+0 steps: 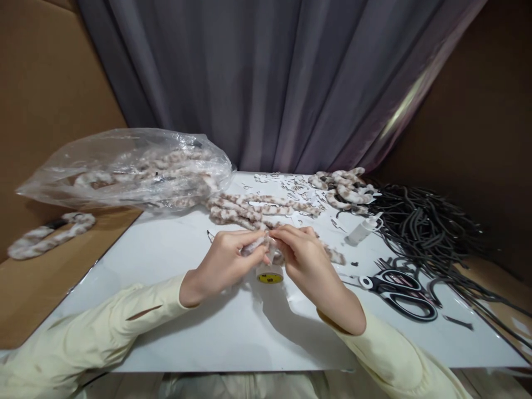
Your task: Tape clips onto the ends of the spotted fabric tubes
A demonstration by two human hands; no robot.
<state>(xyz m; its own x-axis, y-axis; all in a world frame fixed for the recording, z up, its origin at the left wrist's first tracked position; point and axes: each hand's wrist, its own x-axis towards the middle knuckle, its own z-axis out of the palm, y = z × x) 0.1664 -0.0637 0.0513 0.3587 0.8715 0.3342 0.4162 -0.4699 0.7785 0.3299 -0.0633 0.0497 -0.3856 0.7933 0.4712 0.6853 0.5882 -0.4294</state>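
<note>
left hand [228, 257] pinches a fluffy piece [250, 245], right hand [306, 256] close against it, hold unclear, seemingly to steady; yellow-labelled object [270, 277] at the piece's six o'clock, scissors [380, 285] at four, apparently within reach.

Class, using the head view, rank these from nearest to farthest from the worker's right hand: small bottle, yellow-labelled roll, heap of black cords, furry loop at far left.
From the right hand:
1. Yellow-labelled roll: just to its left.
2. Small bottle: to its right.
3. Heap of black cords: farther right.
4. Furry loop: far left.
</note>
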